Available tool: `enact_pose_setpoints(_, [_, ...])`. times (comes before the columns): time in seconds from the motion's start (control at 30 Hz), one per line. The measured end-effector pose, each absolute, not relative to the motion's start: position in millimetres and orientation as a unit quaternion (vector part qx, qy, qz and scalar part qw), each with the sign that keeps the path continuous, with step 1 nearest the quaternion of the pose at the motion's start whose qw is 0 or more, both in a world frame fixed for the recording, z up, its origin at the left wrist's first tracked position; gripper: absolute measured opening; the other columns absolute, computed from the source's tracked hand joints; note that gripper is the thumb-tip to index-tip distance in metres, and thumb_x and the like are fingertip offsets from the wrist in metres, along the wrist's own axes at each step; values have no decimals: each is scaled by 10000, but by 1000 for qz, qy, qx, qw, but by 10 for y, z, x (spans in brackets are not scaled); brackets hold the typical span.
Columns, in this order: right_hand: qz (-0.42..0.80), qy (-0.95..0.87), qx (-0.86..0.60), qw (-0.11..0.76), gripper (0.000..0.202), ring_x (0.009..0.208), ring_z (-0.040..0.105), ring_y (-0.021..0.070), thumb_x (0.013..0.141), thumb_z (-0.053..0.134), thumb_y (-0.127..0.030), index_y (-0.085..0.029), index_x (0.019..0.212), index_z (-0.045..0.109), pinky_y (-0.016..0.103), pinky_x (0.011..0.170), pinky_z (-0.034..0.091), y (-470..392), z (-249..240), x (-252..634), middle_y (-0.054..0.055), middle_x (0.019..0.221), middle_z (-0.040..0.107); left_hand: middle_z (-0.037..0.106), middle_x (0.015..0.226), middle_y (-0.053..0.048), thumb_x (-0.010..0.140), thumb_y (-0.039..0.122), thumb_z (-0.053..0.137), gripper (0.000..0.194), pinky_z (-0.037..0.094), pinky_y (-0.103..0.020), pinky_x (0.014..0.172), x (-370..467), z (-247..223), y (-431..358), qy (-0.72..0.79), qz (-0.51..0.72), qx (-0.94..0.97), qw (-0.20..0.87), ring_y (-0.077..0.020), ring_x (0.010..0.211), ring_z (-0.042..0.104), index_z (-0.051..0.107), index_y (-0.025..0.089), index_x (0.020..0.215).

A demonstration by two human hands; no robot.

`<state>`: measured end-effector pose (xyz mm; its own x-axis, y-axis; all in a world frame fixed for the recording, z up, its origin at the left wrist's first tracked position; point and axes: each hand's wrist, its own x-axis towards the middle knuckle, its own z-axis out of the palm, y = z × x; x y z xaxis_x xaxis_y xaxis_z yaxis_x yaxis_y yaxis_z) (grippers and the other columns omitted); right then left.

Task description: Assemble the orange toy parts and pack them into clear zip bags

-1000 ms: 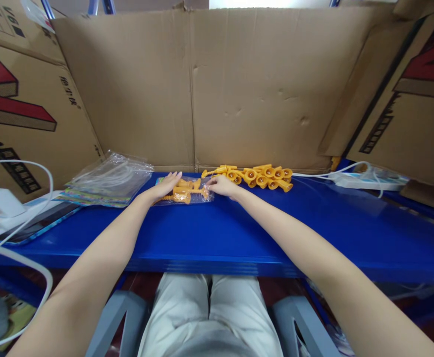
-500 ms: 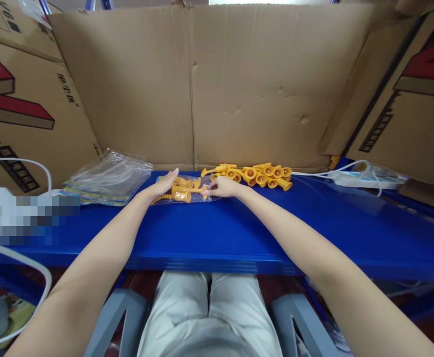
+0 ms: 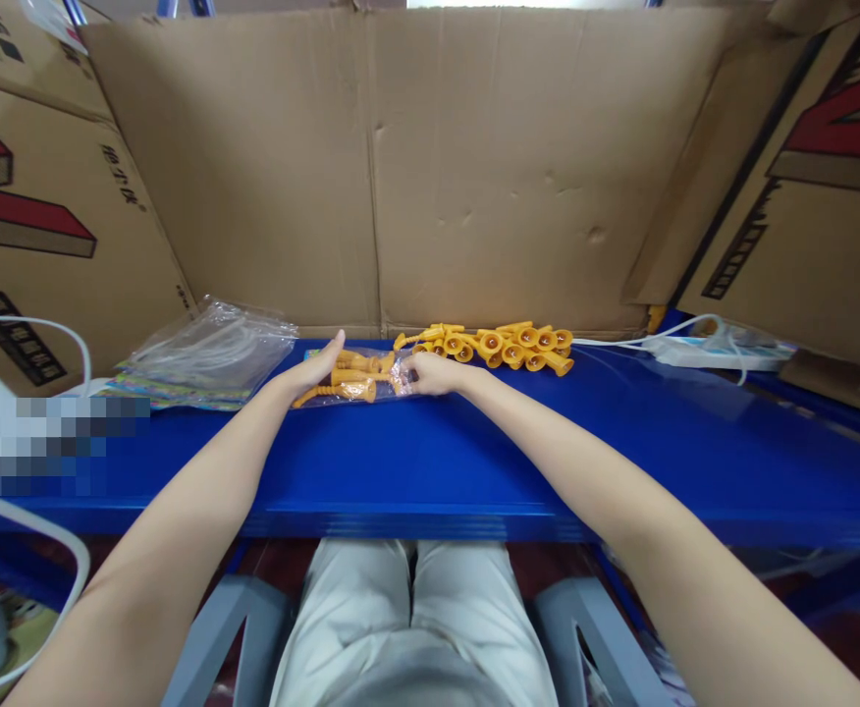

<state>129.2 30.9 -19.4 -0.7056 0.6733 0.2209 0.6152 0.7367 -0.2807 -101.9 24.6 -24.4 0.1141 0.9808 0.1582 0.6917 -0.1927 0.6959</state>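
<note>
A clear plastic bag [image 3: 317, 402] with several yellow horn-shaped plastic pieces [image 3: 356, 390] inside lies flat on the blue table. My left hand [image 3: 318, 367] rests at its left end, fingers stretched out along the bag and thumb raised. At the other end, the fingers of my right hand [image 3: 434, 375] are bent and closed on the crinkled film; the fingertips are partly hidden. Just behind my right hand sits a heap of loose yellow horn-shaped pieces [image 3: 525, 346], with their flared mouths facing me.
A stack of clear bags [image 3: 231, 358] with colourful edges lies to the left. Tall cardboard [image 3: 474, 177] closes off the back, and boxes stand at both sides. A white power strip [image 3: 717, 352] with cables is at the right. The blue table [image 3: 415, 462] ends before my lap.
My right hand has shifted slightly left and closed more over the bag's right end. The left hand stays by the bag's left end. The whole view has moved a little.
</note>
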Motion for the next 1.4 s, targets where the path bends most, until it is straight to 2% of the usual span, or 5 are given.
enact_pose_setpoints(0.2, [119,-902,-349,223,178,606,518,110,755,701,-258,-115,672,636,204,580,342,278,-323,1185,-2,617,594,544,1343,-56,915,613,59,747,460,-385,996,-996,-236,220,547,335,686,343,-253,1277,477,411,194,1424])
enact_pose_setpoints(0.4, [244,-866,-310,307,208,824,633,179,761,686,-305,-115,846,701,244,729,455,320,-424,1191,44,863,713,365,1475,-79,940,441,210,606,306,-383,1116,-1146,-331,449,599,359,683,213,-214,1376,326,332,147,1456])
enact_pose_setpoints(0.53, [268,-862,-297,311,207,943,651,193,803,623,-209,-120,965,716,278,846,470,336,-429,1215,68,981,725,295,1516,-96,900,393,337,620,212,-324,1150,-1222,-353,527,620,335,686,182,-193,1401,270,321,126,1459])
enact_pose_setpoints(0.7, [199,-849,-389,297,309,961,654,194,796,579,-88,-91,1083,693,302,891,468,338,-405,1213,120,1089,699,331,1505,-107,885,337,388,610,246,-283,1131,-1204,-341,518,622,336,679,196,-188,1385,314,340,113,1451])
enact_pose_setpoints(1.4, [223,-856,-326,332,269,1066,633,203,789,598,-142,-142,1023,730,344,1000,428,387,-425,1220,84,1098,704,541,1360,-127,645,139,532,657,332,-369,1098,-1370,-437,597,616,429,636,181,-286,1285,466,549,119,1301])
